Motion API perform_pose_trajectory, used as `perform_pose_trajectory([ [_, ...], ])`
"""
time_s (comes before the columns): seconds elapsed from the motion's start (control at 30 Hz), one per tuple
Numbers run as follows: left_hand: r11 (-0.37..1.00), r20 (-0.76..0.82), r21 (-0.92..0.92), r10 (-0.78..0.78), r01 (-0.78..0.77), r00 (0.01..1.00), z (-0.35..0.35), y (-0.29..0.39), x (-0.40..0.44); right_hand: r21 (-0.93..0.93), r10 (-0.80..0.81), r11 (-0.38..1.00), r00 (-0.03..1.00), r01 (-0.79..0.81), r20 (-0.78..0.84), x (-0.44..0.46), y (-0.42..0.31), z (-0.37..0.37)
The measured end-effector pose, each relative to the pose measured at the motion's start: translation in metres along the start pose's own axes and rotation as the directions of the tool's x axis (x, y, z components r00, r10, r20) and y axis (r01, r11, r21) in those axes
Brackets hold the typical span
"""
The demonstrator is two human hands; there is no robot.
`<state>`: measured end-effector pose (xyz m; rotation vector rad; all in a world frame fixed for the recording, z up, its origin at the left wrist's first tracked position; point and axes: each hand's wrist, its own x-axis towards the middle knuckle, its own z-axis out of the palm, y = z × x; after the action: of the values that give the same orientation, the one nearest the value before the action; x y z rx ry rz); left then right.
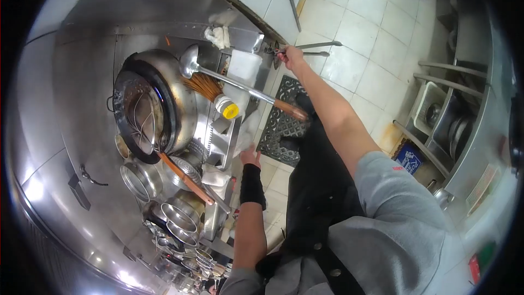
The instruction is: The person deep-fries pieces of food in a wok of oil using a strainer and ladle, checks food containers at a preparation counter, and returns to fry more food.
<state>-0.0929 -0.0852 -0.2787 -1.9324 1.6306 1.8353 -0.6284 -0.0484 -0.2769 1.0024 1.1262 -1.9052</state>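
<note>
Metal rods point(321, 53) are seen beside the right hand point(293, 57). Ladle point(245, 89) is positioned between right fingers point(284, 52) and left hand point(250, 157). Finger closure, both hands: cannot be determined.

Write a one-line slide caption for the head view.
Kitchen work: right hand at tongs, left hand by the counter's edge, a wooden-handled ladle jutting out between them.
</note>
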Motion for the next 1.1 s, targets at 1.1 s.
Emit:
perform_pose_trajectory([
  [1.1,0.885,-0.064,0.382,-0.260,0.264,0.963,-0.054,-0.180,-0.329,-0.468,0.503,0.823,0.796,-0.322,0.336,0.019,0.210,-0.053],
])
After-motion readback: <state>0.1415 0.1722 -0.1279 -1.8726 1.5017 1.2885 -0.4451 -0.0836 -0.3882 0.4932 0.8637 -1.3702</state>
